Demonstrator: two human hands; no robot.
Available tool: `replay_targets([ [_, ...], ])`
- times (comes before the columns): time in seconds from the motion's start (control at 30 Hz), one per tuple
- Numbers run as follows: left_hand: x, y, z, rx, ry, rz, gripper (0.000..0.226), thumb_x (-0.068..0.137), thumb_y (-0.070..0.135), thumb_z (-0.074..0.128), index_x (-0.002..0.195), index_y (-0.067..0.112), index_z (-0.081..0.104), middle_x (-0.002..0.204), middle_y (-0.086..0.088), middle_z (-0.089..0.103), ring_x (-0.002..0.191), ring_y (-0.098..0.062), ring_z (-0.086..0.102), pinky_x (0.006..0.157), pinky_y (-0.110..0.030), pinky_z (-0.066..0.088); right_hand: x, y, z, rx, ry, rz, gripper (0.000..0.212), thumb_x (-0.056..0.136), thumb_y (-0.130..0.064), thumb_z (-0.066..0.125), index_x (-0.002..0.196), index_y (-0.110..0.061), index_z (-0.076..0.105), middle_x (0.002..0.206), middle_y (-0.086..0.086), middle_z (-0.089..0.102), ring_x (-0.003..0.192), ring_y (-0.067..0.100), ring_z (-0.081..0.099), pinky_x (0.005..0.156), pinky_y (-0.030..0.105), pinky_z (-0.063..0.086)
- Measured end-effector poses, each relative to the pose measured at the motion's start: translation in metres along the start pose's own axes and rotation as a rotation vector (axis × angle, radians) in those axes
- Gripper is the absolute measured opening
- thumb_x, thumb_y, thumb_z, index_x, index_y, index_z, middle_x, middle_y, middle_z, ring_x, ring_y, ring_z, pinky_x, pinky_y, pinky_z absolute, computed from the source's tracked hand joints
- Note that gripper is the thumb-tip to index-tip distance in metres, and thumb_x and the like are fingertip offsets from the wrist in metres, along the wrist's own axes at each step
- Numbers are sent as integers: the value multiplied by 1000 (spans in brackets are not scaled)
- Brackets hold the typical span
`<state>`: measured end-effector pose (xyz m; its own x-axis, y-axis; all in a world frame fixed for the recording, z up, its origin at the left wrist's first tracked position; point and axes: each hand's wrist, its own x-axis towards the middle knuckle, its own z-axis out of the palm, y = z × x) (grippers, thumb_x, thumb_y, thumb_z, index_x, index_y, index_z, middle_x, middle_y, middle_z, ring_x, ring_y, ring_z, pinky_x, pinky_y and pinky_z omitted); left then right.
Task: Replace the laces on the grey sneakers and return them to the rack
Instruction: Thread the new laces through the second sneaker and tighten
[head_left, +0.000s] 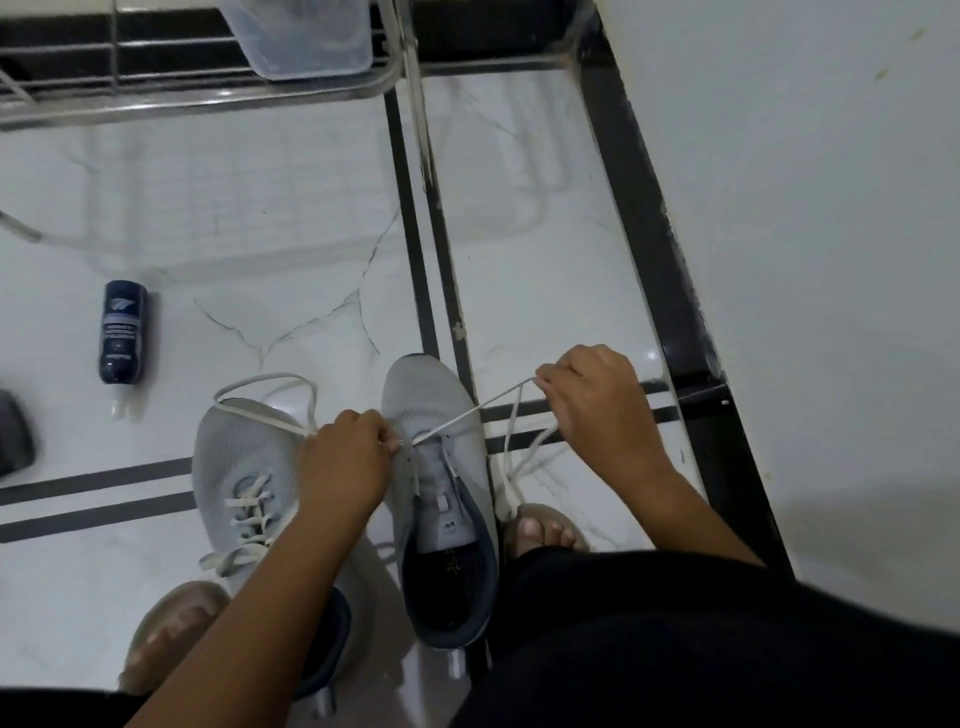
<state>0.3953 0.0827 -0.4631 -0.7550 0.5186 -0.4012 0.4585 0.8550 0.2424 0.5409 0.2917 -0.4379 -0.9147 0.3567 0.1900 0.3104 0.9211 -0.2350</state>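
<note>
Two grey sneakers stand side by side on the white floor, toes pointing away from me. The left sneaker (236, 467) is laced, and its white lace loops loosely over the toe. The right sneaker (441, 415) has an open tongue and a white lace (467, 413) running from its front eyelets out to the right. My left hand (345, 457) pinches the lace at those front eyelets. My right hand (597, 400) grips the same lace and holds it taut to the right, with the loose end hanging down to the floor.
A dark blue bottle (122, 332) lies on the floor at the left. The metal rack (208, 98) with a clear plastic box (306, 36) stands at the top. A white wall (831, 234) rises at the right. My bare feet show beside the sneakers.
</note>
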Motion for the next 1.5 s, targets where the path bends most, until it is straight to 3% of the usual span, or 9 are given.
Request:
replay_targets([
  [0.13, -5, 34, -30, -380, -63, 206, 39, 95, 9, 49, 132, 22, 51, 132, -3, 55, 118, -23, 54, 98, -34, 44, 29, -27, -41, 66, -110, -171, 13, 88, -18, 62, 85, -11, 72, 77, 5, 62, 69, 24, 56, 64, 36, 50],
  [0.23, -20, 65, -70, -705, -218, 301, 22, 99, 23, 50, 118, 24, 61, 115, 5, 64, 105, -12, 59, 89, -28, 47, 55, -45, -82, 68, -298, -192, 17, 94, -25, 59, 98, -15, 73, 89, 2, 64, 81, 18, 53, 74, 30, 43],
  [0.37, -33, 68, -102, -757, -181, 284, 18, 96, 34, 54, 85, 24, 65, 76, 12, 62, 74, -10, 57, 62, -15, 41, 82, -46, -144, 91, -425, -81, 20, 93, -28, 60, 104, -18, 73, 91, -4, 63, 87, 15, 58, 80, 31, 47],
  [0.5, -50, 65, -132, -862, -232, 306, 28, 99, 35, 47, 95, 18, 70, 95, 7, 71, 101, -10, 62, 87, -20, 42, 100, -44, -203, 78, -492, 35, 16, 91, -25, 62, 100, -21, 74, 93, -5, 68, 89, 15, 63, 84, 37, 54],
  [0.7, -70, 86, -188, -907, -214, 383, 21, 99, 33, 48, 90, 26, 66, 92, 8, 71, 97, -8, 63, 89, -29, 45, 110, -97, -249, -27, -471, -36, 12, 87, -20, 61, 95, -22, 70, 86, -9, 64, 85, 15, 63, 77, 33, 54],
  [0.83, -84, 67, -217, -732, -142, 416, 15, 96, 27, 57, 85, 20, 66, 84, 6, 71, 92, -19, 64, 88, -31, 47, 104, -126, -256, -44, -472, -30, 12, 86, -21, 60, 95, -21, 68, 80, -10, 61, 76, 15, 64, 63, 27, 51],
  [1.03, -95, 4, -211, -426, -67, 269, 14, 96, 28, 55, 88, 22, 62, 82, 12, 67, 70, -4, 52, 62, -20, 39, 89, -144, -228, -34, -432, 26, 21, 89, -14, 53, 100, -16, 70, 93, 3, 68, 60, 11, 54, 52, 20, 38],
  [1.23, -79, -30, -200, -73, -55, 77, 11, 95, 26, 55, 92, 22, 64, 93, 4, 70, 85, -13, 62, 74, -29, 49, 85, -117, -214, -149, -300, 144, 27, 90, -16, 52, 107, -17, 73, 105, 6, 69, 90, 25, 63, 74, 29, 48],
  [1.5, -55, -62, -174, 284, -283, -55, 12, 84, 14, 65, 95, 13, 64, 97, -5, 63, 90, -22, 60, 83, -32, 50, 65, -107, -207, 14, -192, 349, 27, 99, -22, 51, 106, -7, 72, 95, 13, 70, 89, 28, 63, 81, 37, 52],
])
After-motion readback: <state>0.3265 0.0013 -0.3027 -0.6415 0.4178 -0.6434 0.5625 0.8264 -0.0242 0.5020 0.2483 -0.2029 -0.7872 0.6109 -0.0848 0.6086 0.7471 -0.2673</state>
